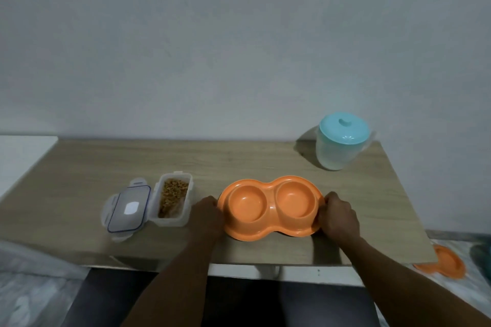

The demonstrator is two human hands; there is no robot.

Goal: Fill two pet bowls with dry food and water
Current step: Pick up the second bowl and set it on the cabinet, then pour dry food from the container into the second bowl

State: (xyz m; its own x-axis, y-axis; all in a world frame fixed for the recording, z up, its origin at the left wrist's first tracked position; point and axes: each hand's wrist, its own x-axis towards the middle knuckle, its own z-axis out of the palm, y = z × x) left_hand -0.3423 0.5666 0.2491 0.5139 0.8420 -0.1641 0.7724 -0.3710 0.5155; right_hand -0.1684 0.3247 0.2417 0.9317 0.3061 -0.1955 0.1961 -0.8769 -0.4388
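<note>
Our left hand [206, 211] grips the left end of the orange double pet bowl [269, 231], right hand [337, 216] the right end. Bowl sits mid-table [79, 167], near the front edge. To its left: clip lid [127, 208] lying flat, open tub of dry kibble [172, 199] just beside it. Back right corner: teal-lidded jug [342, 141].

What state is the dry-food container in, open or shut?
Open. The lid lies on the table beside the container, and the kibble inside shows.

Home room, pet bowl [269, 232] on wooden table [252, 159]
</note>
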